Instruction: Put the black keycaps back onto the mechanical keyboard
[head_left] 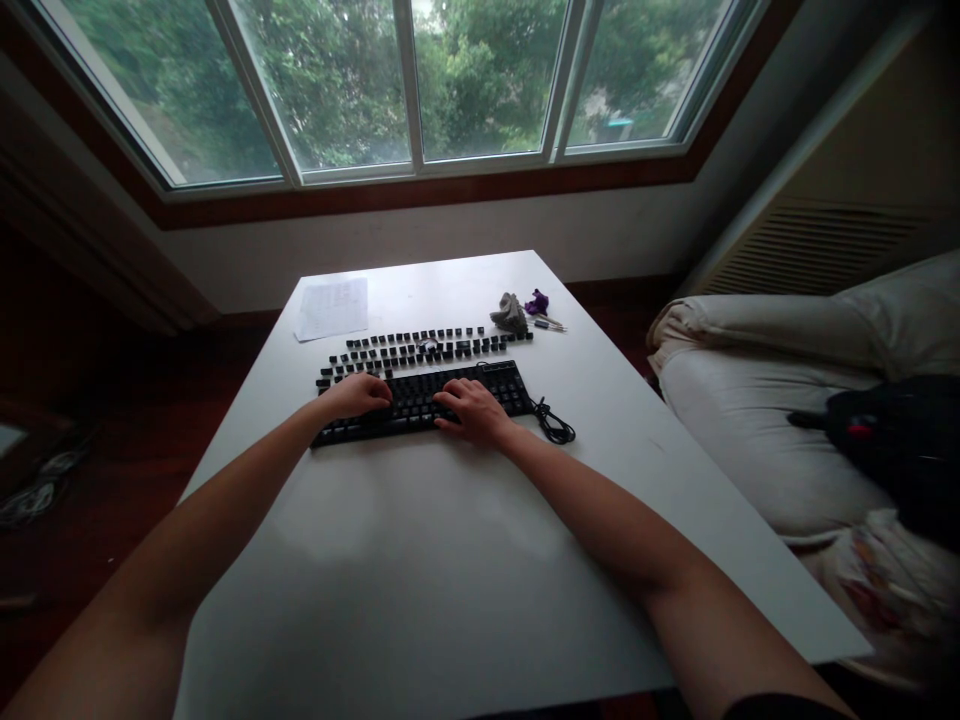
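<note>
Many keycaps point(464, 347) lie off our keyboard point(412, 397); the rest is unclear. Left hand point(356, 396) curls, right hand point(478, 412) half-opens; we can't tell grip.

Light source: daylight through the window point(480, 90); the room interior is dim. The far end of the desk point(442, 290) reflects brightly — its near end falls to grey. The floor point(127, 400) at left lies in deep shadow. Wide-angle distortion stretches the edges. The lower right is blurred — legends on the keyboard point(412, 398) are unreadable.
</note>
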